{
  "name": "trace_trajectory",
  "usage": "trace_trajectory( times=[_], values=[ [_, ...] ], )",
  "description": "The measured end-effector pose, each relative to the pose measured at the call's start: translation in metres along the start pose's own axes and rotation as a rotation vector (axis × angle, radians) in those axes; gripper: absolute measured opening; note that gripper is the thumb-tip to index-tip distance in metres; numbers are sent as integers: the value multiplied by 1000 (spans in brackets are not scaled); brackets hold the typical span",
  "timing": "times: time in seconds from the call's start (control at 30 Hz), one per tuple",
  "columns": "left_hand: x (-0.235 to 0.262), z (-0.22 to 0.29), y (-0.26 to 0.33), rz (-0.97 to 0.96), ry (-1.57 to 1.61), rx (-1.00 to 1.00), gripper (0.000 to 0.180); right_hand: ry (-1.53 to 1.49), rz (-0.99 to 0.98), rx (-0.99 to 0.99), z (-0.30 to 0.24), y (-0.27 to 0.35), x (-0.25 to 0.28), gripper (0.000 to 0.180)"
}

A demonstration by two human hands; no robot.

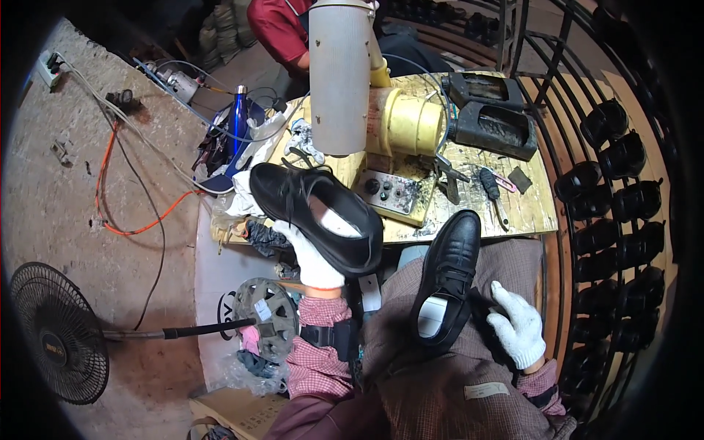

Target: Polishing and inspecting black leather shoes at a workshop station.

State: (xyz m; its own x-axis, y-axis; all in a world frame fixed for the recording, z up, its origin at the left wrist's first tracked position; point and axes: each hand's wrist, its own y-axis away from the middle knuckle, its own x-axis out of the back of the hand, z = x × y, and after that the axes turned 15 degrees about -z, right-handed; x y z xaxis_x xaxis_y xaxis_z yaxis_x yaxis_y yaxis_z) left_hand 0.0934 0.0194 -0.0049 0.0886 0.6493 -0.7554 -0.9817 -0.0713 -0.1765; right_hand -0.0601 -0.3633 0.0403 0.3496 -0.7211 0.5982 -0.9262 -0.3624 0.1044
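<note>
Left hand (312,257), fingers closed on the raised black shoe (315,213), toe pointing up-left; right hand (519,326), fingers loosely curled and empty, rests beside the lap shoe (447,275).

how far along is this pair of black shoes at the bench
Done: hard to tell; many black shoes fill the rack at right. In hand: the left hand holds one black lace-up shoe up near the grey cylinder; the right hand rests beside the second shoe on the lap. Left: apparently that second shoe.
</note>
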Motion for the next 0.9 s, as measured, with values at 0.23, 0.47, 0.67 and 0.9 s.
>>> trace_trajectory(
  times=[0.23, 0.47, 0.67, 0.9],
  values=[
    [7, -32, -2, -53, 129, 202, 78, -71, -30, -2, -4, -4, -2, 52],
    [-20, -24, -53, 12, -129, 17, 58, -3, -91, 5, -4, -4, -8, 52],
    [9, 0, -80, -17, 31, -52, 55, -155, -144, -18, -4, -8, -10, 52],
    [22, 8, -39, -112, 827, 60, 58, -83, -139, 59, -5, -14, -16, 53]
  ],
)
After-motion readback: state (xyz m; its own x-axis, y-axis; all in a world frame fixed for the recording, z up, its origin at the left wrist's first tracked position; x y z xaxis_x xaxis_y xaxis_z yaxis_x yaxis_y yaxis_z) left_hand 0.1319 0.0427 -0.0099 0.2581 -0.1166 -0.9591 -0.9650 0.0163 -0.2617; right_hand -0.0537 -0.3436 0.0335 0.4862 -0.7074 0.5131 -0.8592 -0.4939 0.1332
